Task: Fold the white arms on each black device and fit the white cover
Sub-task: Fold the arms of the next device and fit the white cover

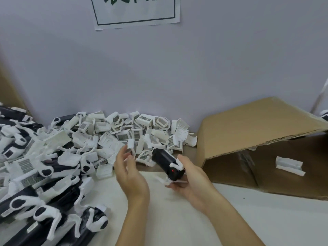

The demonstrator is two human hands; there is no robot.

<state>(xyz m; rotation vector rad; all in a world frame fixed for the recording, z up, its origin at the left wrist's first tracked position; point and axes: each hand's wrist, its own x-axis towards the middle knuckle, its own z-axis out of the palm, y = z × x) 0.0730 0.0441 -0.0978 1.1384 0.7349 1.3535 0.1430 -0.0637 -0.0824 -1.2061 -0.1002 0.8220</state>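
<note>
The black device (165, 164) looks like smooth plastic with a slight sheen; its white arms (175, 166) are matt plastic. The heap of white covers (124, 134) along the table's far edge is matt, ribbed plastic. The box (266, 132) at the right edge is brown corrugated cardboard, its cut edges rough. The table (177, 219) is matt white.

On the surface (177, 219), a heap of covers (124, 132) lies along the wall (159, 77) at the back, and a pile of devices (35, 192) spreads to the left and near front. A cardboard box (266, 139) lies on its side at the right with one cover (289, 165) inside it. Between pile and box, the left hand (129, 173) and the right hand (191, 180) are raised above the surface, the right one holding a device (166, 161), and a paper sign (136, 9) hangs on the wall above.
</note>
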